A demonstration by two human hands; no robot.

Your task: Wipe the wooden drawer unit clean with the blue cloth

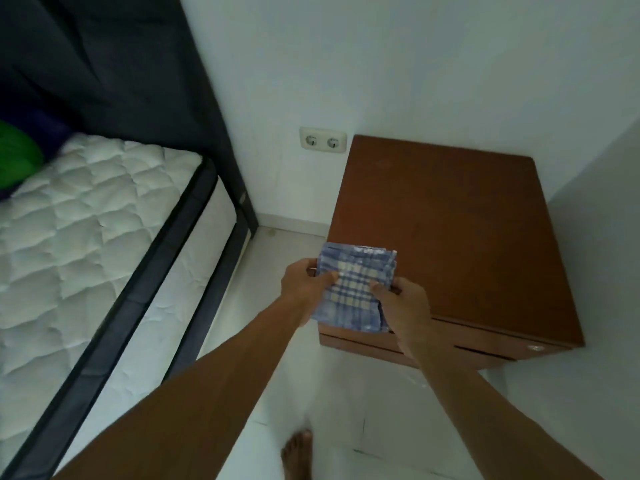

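Note:
The wooden drawer unit (450, 230) stands in the room's corner, its brown top bare and its drawer fronts just visible at the near edge. A folded blue checked cloth (353, 289) is held over the unit's near left corner. My left hand (304, 285) grips the cloth's left edge, thumb on top. Holding the right edge is my right hand (401, 306), its thumb also pressed on the cloth. Whether the cloth touches the wood cannot be told.
A bed with a white quilted mattress (86, 220) and dark frame (149, 278) fills the left side. A double wall socket (322, 140) sits left of the unit. White walls close in behind and on the right. My bare foot (298, 452) stands on the white floor.

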